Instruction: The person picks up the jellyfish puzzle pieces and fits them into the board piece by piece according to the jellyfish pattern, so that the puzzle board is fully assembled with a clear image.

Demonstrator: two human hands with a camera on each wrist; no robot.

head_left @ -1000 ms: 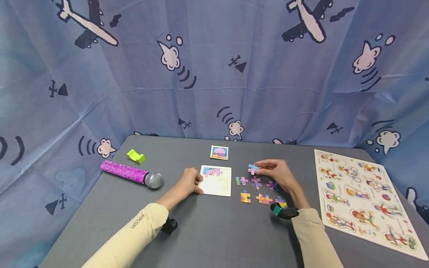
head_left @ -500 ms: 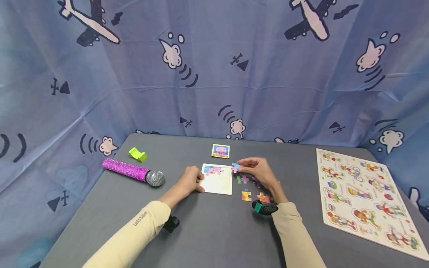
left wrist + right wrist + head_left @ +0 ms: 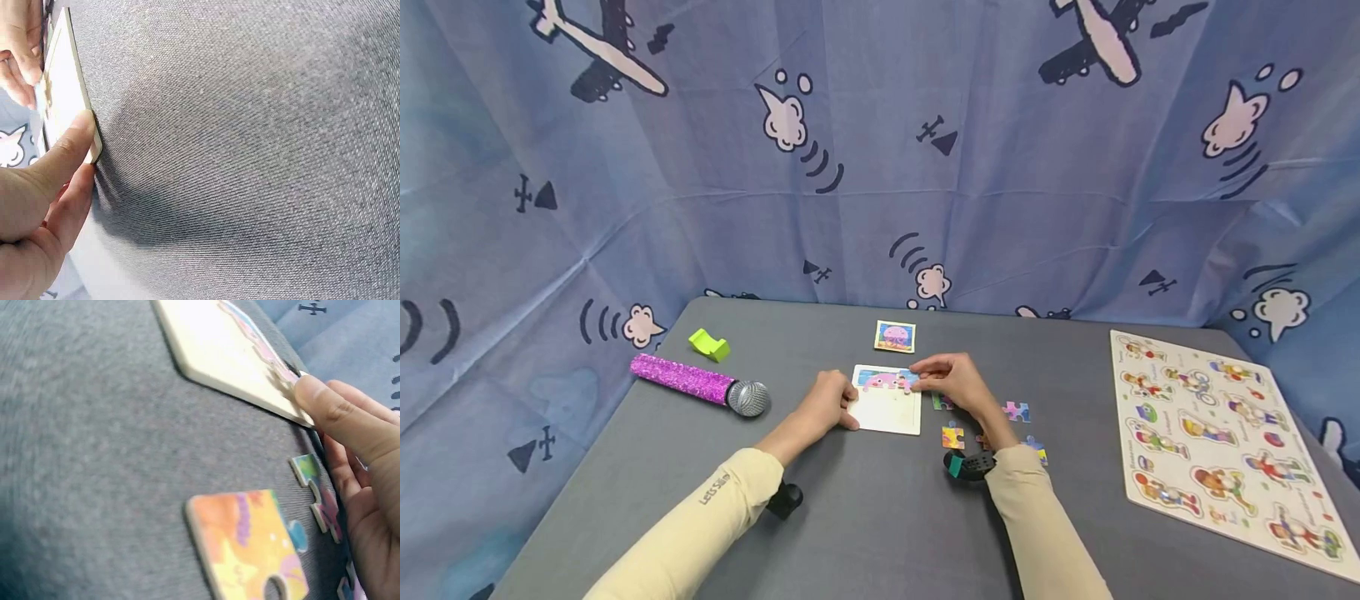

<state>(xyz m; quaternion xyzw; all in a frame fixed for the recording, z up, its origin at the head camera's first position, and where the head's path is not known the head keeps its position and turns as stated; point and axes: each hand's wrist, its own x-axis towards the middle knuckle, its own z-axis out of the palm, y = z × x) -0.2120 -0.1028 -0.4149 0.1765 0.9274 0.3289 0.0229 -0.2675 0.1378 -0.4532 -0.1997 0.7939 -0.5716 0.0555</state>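
My left hand (image 3: 823,402) grips the left edge of a white puzzle tray (image 3: 883,417); in the left wrist view its thumb lies on the rim (image 3: 84,94). Pink-and-blue jigsaw pieces (image 3: 877,381) lie along the tray's top. At the upper right corner my right hand (image 3: 953,380) pinches a blue-and-pink jigsaw piece (image 3: 906,381) beside them; whether it lies flat is unclear. Right of the tray are loose pieces: a yellow-orange one (image 3: 244,544), a green-and-pink one (image 3: 306,470) and a pink-purple one (image 3: 1017,412). The right hand and wrist partly cover others.
Behind the tray lies a small jellyfish picture card (image 3: 895,337). To the left are a glittery pink microphone (image 3: 688,379) and a lime-green curved block (image 3: 709,345). A large picture board (image 3: 1225,442) covers the table's right side. A printed curtain (image 3: 865,167) hangs behind.
My right hand has carried the jigsaw piece leftward from above the loose pieces to the tray's upper right corner. The left hand has kept its grip on the tray.
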